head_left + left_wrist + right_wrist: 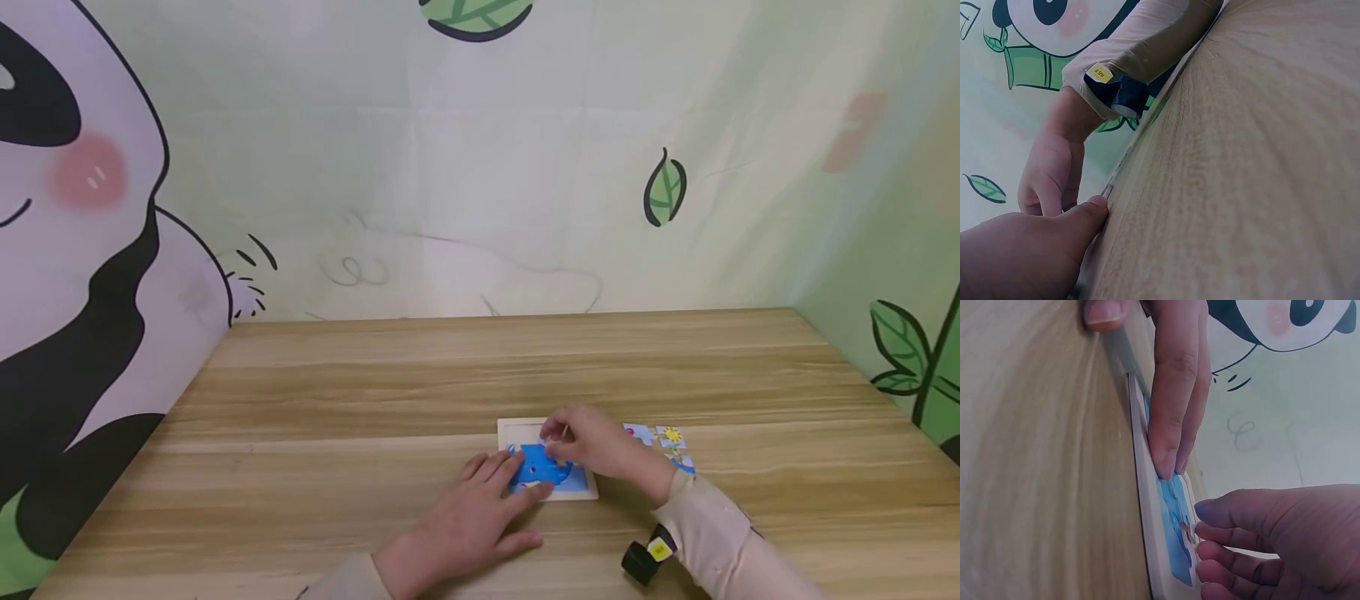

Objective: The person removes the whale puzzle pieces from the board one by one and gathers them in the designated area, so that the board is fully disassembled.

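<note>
A small framed jigsaw puzzle (590,490) with a pale wooden rim lies on the table, showing part of a blue whale (534,467). My left hand (480,512) lies spread over its left and near side, fingertips resting on the picture. Above the puzzle's upper right part, my right hand (600,446) pinches a small puzzle piece (1190,532) between thumb and curled fingers; the fingers cover most of it. In the right wrist view, left fingers (1175,381) press on the puzzle while the right hand touches down beside them.
Several loose puzzle pieces (671,437), one with a yellow sun, lie right of the frame, partly hidden by the right forearm. A black wrist device (642,562) is strapped to the right sleeve. The wooden table (337,400) meets a wall printed with a panda and leaves.
</note>
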Tool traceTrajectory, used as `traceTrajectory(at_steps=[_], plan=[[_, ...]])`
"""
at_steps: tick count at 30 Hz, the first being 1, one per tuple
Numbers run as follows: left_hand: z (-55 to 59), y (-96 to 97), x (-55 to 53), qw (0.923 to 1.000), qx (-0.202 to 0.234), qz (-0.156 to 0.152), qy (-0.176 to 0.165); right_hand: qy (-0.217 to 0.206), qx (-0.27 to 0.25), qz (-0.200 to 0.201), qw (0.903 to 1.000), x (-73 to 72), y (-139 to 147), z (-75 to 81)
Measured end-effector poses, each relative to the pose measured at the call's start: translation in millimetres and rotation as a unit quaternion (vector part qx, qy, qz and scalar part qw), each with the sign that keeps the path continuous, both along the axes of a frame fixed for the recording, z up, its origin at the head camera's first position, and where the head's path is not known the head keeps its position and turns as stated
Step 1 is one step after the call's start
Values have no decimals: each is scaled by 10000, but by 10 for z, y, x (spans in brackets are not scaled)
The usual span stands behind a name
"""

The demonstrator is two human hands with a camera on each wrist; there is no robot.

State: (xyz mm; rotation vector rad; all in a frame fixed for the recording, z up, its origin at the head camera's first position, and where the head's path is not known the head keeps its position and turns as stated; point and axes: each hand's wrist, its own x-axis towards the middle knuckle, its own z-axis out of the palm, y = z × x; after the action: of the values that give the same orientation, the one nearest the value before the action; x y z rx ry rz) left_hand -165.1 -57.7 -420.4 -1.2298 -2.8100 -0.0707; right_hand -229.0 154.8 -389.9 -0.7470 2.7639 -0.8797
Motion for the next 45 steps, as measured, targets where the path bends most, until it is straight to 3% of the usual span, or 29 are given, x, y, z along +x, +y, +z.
traceTrajectory(at_steps=[32,45], plan=[[23,15,14,9999,-108,30,-44,-253,-382,38,9989,-33,-3,8],[-16,0,8,9998,-49,1,205,-346,-668,233,9969,-65,27,3]])
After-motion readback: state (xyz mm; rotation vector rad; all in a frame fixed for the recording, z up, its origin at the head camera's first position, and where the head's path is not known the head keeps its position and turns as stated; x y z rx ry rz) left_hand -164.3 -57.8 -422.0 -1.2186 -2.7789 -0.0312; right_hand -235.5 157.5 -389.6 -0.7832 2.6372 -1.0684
